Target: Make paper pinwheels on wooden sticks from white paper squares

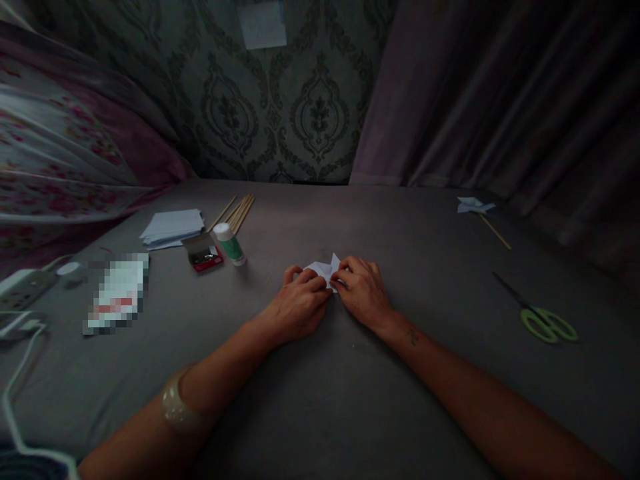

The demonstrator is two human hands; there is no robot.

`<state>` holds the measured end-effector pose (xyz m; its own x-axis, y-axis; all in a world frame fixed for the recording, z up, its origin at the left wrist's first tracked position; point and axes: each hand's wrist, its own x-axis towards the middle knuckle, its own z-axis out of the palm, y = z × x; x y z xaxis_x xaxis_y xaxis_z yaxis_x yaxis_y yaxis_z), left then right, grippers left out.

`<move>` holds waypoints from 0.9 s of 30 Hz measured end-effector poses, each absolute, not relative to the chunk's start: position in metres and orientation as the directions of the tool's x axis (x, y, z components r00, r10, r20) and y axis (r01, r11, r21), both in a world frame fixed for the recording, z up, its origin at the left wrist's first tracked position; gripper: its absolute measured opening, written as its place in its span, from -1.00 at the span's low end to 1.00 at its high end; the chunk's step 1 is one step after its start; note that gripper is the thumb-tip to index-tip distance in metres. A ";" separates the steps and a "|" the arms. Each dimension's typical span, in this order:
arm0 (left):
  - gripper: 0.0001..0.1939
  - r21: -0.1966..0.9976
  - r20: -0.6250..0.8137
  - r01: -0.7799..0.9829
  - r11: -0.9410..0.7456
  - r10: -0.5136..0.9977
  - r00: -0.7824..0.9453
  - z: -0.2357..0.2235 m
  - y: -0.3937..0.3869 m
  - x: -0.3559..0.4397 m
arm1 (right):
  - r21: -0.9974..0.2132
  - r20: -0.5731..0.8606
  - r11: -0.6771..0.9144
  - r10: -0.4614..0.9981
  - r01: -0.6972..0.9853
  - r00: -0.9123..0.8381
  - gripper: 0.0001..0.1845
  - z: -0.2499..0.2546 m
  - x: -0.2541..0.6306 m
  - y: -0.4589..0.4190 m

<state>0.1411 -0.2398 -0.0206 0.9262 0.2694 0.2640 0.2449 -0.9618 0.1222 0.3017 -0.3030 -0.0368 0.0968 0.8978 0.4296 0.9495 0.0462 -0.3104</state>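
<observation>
Between my two hands, low over the grey tabletop, is a small piece of white folded paper (320, 268) with a pointed flap standing up at its right. My left hand (300, 300) has its fingers curled over the paper's left and near side. From the right, my right hand (364, 288) pinches the paper near its middle with thumb and fingertips. Much of the paper is hidden under the fingers. At the far right lies a finished-looking paper pinwheel (474, 205) on a thin wooden stick.
Left of my hands stand a glue stick (231, 245) and a small open red box (204, 257) of metal bits. Behind them lie a paper stack (173, 227) and wooden sticks (241, 212). Green-handled scissors (543, 323) lie right; a power strip (25, 290) and cable lie left.
</observation>
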 end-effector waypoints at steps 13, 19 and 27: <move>-0.72 0.113 0.261 0.244 -0.963 0.265 0.928 -0.020 -0.239 0.140 | -0.161 0.370 0.185 0.922 0.969 -0.115 -0.79 -0.032 0.306 -0.307; -0.72 0.118 0.292 0.256 -0.960 0.280 0.915 -0.023 -0.240 0.141 | -0.143 0.328 0.243 0.926 0.959 -0.186 -0.72 -0.027 0.308 -0.307; -0.77 0.269 0.410 0.372 -0.889 0.455 0.791 -0.019 -0.238 0.142 | -0.173 0.331 0.224 0.930 0.959 -0.157 -0.72 -0.035 0.317 -0.301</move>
